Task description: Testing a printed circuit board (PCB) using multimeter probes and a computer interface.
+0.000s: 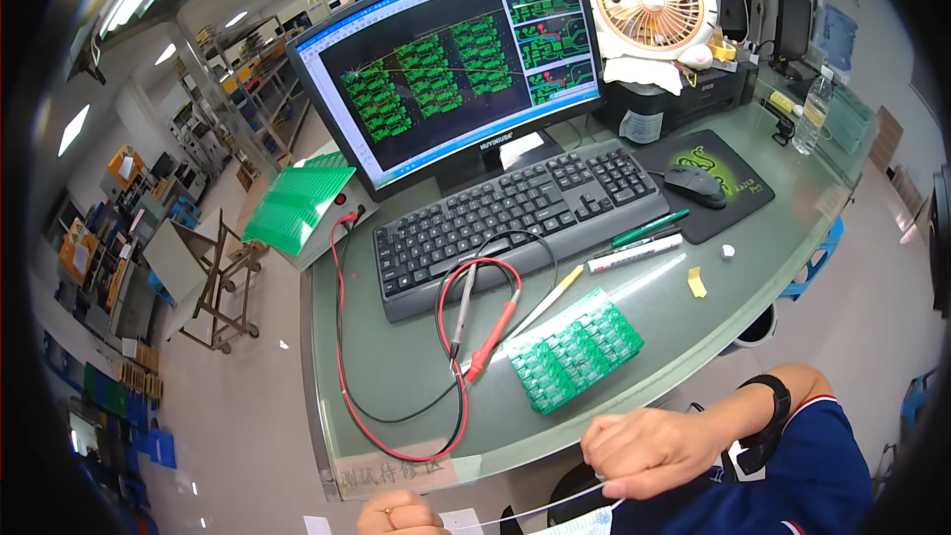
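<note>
A thin white cord (540,510) stretches between my two hands beyond the near edge of the desk. My left hand (398,515) is closed on one end of it, low in the picture and partly cut off, with a ring on one finger. My right hand (649,451) is closed round the other end, a black band on its wrist. Just past my right hand lies a green circuit board panel (575,352) on the desk. To the panel's left rest a red test probe (491,342) and a grey test probe (464,307), their leads looped on the desk.
Behind the panel are a white pen (634,252), a green pen (649,228) and a black keyboard (520,218). A monitor (446,69) shows a board layout. A mouse (694,185), a water bottle (814,111) and a fan (654,0) stand right; green boards (297,203) lie left.
</note>
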`<state>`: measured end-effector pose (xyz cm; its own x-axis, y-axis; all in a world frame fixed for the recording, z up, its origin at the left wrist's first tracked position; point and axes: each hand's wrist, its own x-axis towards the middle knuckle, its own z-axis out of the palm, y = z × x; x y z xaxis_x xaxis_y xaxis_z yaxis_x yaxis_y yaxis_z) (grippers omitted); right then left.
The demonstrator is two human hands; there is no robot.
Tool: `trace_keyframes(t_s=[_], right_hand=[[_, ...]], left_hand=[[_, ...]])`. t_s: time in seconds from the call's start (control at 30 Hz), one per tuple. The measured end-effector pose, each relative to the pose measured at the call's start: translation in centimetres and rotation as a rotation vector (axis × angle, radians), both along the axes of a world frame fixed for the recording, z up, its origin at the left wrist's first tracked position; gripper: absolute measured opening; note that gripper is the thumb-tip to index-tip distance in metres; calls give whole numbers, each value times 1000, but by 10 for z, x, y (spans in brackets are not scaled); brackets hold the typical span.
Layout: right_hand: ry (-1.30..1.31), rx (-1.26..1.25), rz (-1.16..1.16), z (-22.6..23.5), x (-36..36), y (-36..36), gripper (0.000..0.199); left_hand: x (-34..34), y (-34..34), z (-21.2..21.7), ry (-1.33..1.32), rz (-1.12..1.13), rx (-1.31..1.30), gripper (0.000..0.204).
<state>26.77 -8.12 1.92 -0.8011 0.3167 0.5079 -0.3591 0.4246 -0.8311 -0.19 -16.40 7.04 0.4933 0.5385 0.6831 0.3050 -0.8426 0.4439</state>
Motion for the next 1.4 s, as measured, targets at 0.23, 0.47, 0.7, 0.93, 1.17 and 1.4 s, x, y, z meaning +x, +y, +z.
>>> trace_keyframes(t_s=[0.23, 0.47, 0.7, 0.93, 1.17, 1.4], right_hand=[[-100, 165, -39, -3, -11, -7, 26], [-156, 676, -499, 11, 0, 2, 18], [-146, 597, -323, 10, -13, -11, 22], [30, 475, -214, 22, 6, -1, 28], [102, 387, -147, 27, 4, 7, 31], [44, 328, -36, 17, 3, 4, 17]], left_hand=[[24, 13, -8, 154, 266, -183, 14], [29, 2, 0, 515, 499, 3, 18], [42, 11, 3, 337, 251, 37, 25], [20, 5, 12, 219, 93, 77, 30], [25, 13, 12, 197, 10, 76, 26], [32, 18, -5, 137, -9, 22, 26]])
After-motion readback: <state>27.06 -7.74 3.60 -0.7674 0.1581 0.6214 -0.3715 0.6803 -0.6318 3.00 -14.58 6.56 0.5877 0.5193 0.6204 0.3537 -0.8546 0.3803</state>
